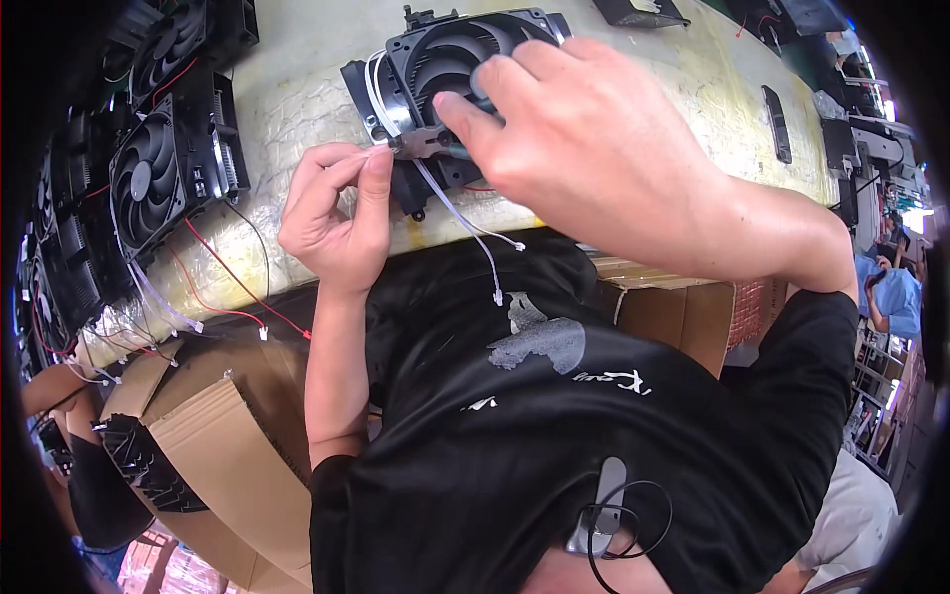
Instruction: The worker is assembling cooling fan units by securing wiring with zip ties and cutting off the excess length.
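Note:
A black cooling fan unit (435,61) lies on the wrapped table in front of me, white wires looped along its left side. My right hand (564,119) is closed round a pair of pliers, hiding their handles. The metal jaws (424,144) sit at the unit's near left corner. Touching the jaw tips, my left hand (341,203) pinches something thin and pale between thumb and forefinger, too small to make out. Below the jaws, pale twin wires (460,213) with small white connectors hang over the table edge.
More fan units (148,178) with red and black leads stand along the left. Open cardboard boxes (233,445) are below the table edge. A dark flat object (777,124) lies on the right. Another person (891,292) is at far right; someone's arm (59,396) shows at left.

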Tool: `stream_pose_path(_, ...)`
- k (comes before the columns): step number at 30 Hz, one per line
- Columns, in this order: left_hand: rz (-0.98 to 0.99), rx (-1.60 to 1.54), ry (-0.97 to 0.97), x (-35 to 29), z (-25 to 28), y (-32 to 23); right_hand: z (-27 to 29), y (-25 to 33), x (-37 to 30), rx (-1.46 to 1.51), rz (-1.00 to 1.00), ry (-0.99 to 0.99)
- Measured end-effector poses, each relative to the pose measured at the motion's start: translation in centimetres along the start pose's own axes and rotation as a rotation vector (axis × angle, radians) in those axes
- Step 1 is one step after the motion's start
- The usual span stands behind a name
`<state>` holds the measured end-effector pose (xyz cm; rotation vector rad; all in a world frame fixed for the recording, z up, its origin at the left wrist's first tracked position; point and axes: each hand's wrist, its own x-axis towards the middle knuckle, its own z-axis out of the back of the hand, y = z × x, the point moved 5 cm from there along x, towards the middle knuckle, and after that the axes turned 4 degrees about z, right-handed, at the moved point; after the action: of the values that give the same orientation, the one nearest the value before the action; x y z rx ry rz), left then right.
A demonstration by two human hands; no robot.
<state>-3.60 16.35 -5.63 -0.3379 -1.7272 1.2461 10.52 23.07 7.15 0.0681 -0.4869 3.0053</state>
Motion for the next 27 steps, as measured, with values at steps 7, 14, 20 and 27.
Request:
stream_pose_path(7,0.376,-0.22,-0.195,0.6,0.0,0.1,0.2,0.1,-1.3,0.025,-0.091,-0.056)
stream_pose_path(14,-0.149,0.35,-0.718,-9.1,10.2,-8.5,-4.2,-8.3,-12.2,0.357,-0.864,-0.25)
stream_pose_path(20,0.301,0.567,-0.638,-17.8,14.7,3.4,-13.9,-11.7,-17.6,0.336,-0.897,-0.297)
stream_pose_path(27,0.394,1.377,0.244,-19.9,21.6,21.8,-2.4,-2.7,-4.7,0.655,-0.112,-0.395)
